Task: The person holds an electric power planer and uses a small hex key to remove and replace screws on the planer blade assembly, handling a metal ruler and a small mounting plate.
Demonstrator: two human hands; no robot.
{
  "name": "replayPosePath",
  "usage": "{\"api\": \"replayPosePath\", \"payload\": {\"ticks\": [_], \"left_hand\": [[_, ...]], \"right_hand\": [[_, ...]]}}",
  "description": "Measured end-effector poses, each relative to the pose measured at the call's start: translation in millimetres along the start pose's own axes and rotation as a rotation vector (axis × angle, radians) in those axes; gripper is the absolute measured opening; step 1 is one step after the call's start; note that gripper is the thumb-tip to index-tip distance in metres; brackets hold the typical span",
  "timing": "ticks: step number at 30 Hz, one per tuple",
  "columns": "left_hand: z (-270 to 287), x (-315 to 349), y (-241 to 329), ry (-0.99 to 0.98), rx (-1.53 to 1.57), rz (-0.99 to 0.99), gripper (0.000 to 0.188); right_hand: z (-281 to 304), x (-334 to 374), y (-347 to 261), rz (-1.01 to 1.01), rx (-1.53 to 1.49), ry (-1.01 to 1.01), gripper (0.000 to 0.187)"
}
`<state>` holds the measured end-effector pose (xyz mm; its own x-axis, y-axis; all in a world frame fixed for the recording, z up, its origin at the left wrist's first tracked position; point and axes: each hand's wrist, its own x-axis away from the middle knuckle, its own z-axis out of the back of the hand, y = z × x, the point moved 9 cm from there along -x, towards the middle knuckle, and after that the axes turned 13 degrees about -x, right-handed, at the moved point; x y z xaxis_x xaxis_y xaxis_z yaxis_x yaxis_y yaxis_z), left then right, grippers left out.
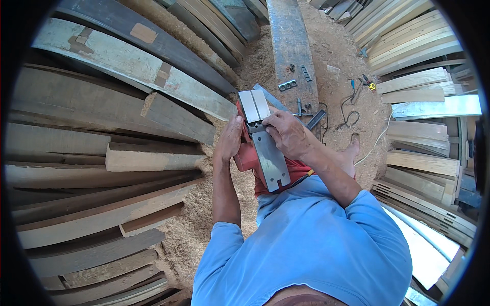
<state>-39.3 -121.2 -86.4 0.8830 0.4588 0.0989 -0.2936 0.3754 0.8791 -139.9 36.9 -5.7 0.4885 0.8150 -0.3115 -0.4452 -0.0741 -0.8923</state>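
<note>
A red electric hand planer (258,137) rests upside down on my lap, its grey metal sole plate facing up. My left hand (230,138) grips the planer's red body along its left side. Over the middle of the sole, near the cutter gap, my right hand (287,133) presses with its fingers curled; whether it holds a small tool is hidden.
Stacked wooden planks (127,163) fill the left side, and more boards (423,148) lie at the right. A long grey beam (291,46) ahead carries small metal parts. Sawdust covers the floor. Cables and hand tools (357,92) lie on it, and my bare foot (351,153) is nearby.
</note>
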Motion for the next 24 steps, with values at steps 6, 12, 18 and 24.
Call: {"api": "replayPosePath", "payload": {"ticks": [6, 12, 18, 24], "left_hand": [[0, -2, 1, -0.037, -0.056, 0.027, 0.058], [-1, -1, -7, -0.066, -0.042, 0.089, 0.058], [4, -1, 9, -0.078, -0.234, 0.064, 0.057], [2, -7, 41, -0.181, -0.514, 0.206, 0.058]], "right_hand": [[-2, -3, -4, 0.042, 0.055, -0.022, 0.016], [-3, -2, -7, 0.069, -0.018, -0.031, 0.016], [-6, 2, -10, 0.010, 0.040, 0.005, 0.018], [-2, 3, -10, 0.017, 0.072, 0.037, 0.021]]}}
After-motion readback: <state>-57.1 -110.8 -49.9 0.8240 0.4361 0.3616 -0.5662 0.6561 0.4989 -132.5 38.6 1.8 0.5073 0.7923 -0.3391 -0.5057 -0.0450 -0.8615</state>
